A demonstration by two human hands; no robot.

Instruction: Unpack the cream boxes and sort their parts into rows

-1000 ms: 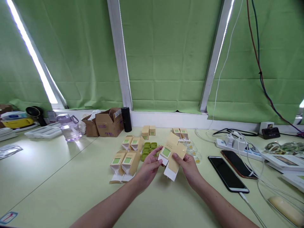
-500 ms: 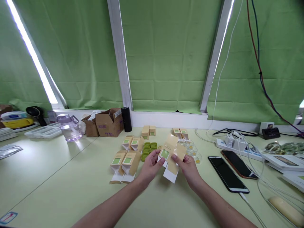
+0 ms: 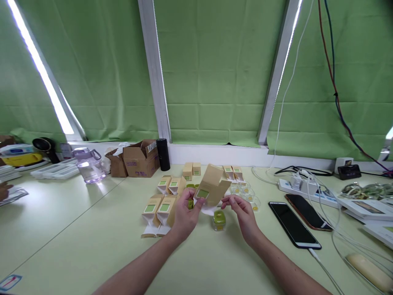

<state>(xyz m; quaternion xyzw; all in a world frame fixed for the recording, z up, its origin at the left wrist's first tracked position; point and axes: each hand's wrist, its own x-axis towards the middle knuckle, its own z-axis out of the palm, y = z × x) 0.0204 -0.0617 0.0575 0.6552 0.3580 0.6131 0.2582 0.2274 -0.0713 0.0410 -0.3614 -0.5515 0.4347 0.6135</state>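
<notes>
My left hand is closed on the lower left side of a partly folded kraft cardboard box with a green label and white inside. At the box's lower right edge, by a white flap, the thumb and fingers of my right hand are pinched together. Below the box a small clear square jar with a green lid stands on the table between my hands. Left of my left hand stand several open kraft boxes. Green lids lie partly hidden behind that hand. Clear jars stand behind my right hand.
Two closed boxes and two more open ones stand farther back. Phones, cables and a power strip lie at right. A water bottle and brown carton are at left. Another person's hand shows at the left edge.
The box has tilted and moved up and left, uncovering the green-lidded jar. My right hand has shifted from the box's face to its lower edge. Another person's hand has appeared at far left.
</notes>
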